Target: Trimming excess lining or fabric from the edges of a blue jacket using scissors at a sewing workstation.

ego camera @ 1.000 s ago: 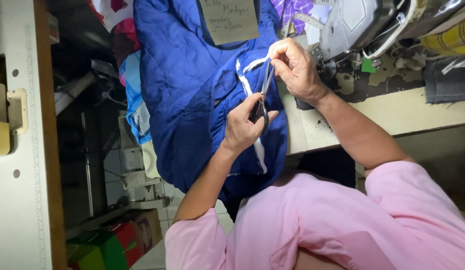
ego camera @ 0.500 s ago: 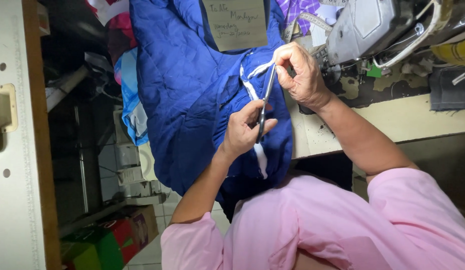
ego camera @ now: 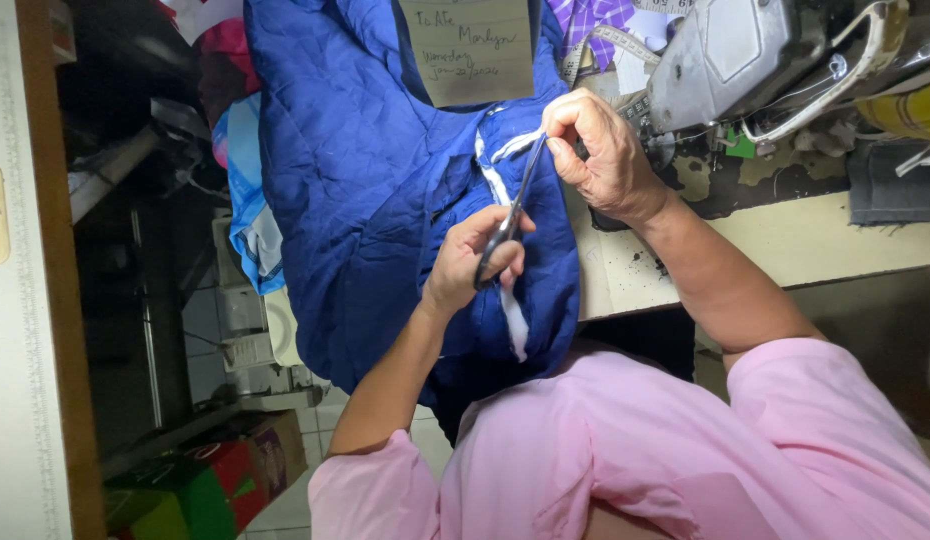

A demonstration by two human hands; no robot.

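A blue quilted garment [ego camera: 365, 180] hangs in front of me over the edge of a sewing table [ego camera: 785, 250]. My left hand [ego camera: 470, 265] grips dark scissors [ego camera: 507, 222], blades pointing up along a white strip [ego camera: 512, 320] sewn into the garment. My right hand [ego camera: 600, 150] pinches the top end of that white strip and the blue fabric beside the scissor tips. A brown paper note [ego camera: 480, 50] lies pinned on the garment above. My pink shirt [ego camera: 635, 450] fills the bottom of the view.
A grey sewing machine [ego camera: 725, 50] stands on the table right of my right hand, with thread and clutter around it. A wooden-edged panel [ego camera: 45, 300] runs down the left. Red and green boxes [ego camera: 185, 480] sit on the tiled floor below.
Both hands have moved slightly up with the garment. The scissor tips now sit closer to my right fingers at the top of the white strip.
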